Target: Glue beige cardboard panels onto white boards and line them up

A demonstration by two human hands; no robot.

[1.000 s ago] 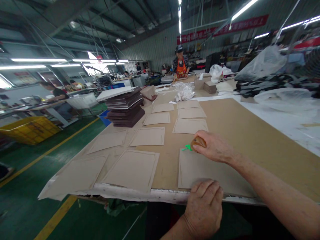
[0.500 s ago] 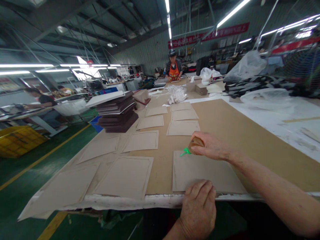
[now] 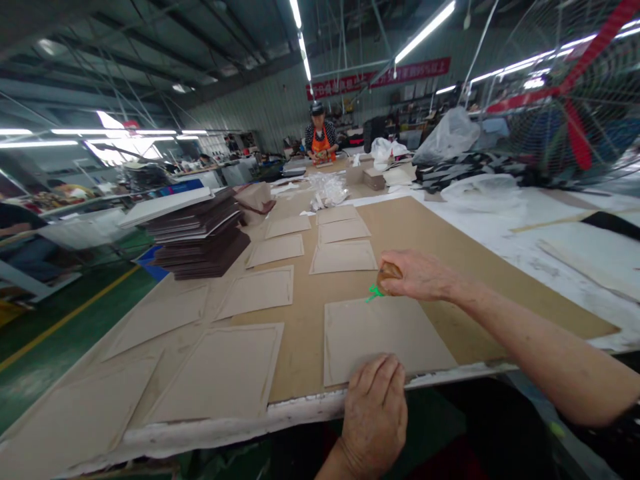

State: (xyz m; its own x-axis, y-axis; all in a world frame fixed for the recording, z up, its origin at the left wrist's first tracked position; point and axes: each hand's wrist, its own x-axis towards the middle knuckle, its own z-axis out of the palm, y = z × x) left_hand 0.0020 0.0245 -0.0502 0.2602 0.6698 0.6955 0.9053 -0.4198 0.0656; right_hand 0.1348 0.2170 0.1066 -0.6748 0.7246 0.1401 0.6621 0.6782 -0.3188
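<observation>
My right hand (image 3: 417, 275) is closed round a brown-handled tool with a green tip (image 3: 381, 284), held at the far edge of a tan card sheet (image 3: 380, 333). My left hand (image 3: 375, 410) rests with fingers flat on that sheet's near edge at the table's front. Several more tan sheets (image 3: 343, 257) lie in rows on the brown board (image 3: 450, 240) that covers the table.
A stack of dark boards (image 3: 197, 233) stands at the left. A person in an orange apron (image 3: 320, 141) works at the far end. Plastic bags (image 3: 445, 137) and dark material are piled at the right. A fan guard (image 3: 575, 120) is at the top right.
The view has swung right and the sheets now sit further left in view. Both hands stay on the same sheet, with the tool still at its far edge.
</observation>
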